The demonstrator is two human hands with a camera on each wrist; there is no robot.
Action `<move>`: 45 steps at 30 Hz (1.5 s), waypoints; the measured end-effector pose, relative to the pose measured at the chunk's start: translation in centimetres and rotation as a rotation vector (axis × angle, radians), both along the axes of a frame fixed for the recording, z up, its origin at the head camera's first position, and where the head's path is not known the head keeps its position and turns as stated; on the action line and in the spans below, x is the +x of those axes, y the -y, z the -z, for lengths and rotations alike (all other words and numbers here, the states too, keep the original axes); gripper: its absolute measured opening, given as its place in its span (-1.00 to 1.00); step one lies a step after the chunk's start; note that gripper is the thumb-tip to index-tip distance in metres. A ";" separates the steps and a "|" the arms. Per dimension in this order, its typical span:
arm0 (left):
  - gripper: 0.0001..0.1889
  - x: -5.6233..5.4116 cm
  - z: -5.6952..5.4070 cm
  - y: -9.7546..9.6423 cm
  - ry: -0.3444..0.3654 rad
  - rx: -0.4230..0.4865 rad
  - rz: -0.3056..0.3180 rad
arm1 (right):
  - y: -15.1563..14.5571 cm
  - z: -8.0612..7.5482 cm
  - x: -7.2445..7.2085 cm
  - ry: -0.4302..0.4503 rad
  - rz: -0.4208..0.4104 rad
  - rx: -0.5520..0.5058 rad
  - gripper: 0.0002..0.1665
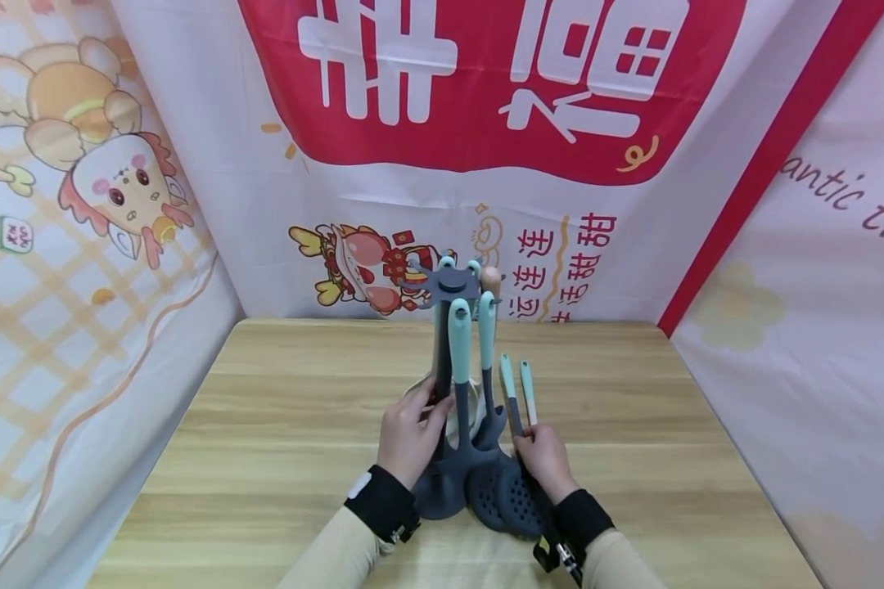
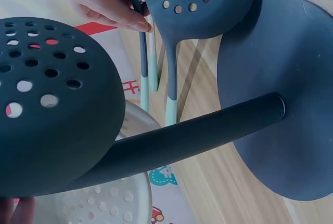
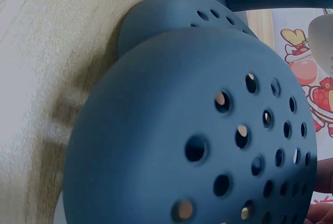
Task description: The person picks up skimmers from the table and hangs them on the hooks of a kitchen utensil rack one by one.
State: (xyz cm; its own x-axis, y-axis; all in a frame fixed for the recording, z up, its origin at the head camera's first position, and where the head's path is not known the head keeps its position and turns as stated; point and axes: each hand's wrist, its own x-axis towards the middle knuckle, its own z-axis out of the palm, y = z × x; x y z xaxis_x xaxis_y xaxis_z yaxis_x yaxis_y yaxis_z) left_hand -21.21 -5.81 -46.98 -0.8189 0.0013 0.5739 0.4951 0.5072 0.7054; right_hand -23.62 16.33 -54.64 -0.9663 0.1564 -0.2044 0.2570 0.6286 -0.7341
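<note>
In the head view my left hand [image 1: 407,432] grips the dark post of a utensil stand [image 1: 453,282], which has a hooked top and a round base [image 2: 291,94]. Kitchen utensils with mint handles [image 1: 459,335] stand or hang around the post. My right hand [image 1: 543,460] pinches the shaft of a dark skimmer [image 3: 156,109], whose perforated head fills much of the right wrist view. A second mint handle [image 1: 506,375] rises beside its fingers; whether they hold this too is unclear. Another perforated head [image 2: 52,104] looms close in the left wrist view.
A pale perforated bowl-shaped head [image 2: 99,203] shows behind the post in the left wrist view. The wood-grain tabletop [image 1: 287,409] spreads to both sides, and printed cloth [image 1: 214,164] hangs along its back and sides.
</note>
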 end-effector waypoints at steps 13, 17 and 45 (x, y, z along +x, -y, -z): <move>-0.68 -0.2 0.0 1.0 0.075 0.007 0.175 | 0.1 0.6 0.3 -0.072 0.048 -0.014 -0.71; -0.69 -0.2 -0.1 1.1 0.089 0.004 0.177 | 0.0 0.6 0.4 -0.076 0.062 -0.031 -0.71; -0.69 -0.5 0.2 0.6 -0.026 0.077 0.109 | -0.2 -0.7 2.7 -0.178 0.132 -0.137 -0.68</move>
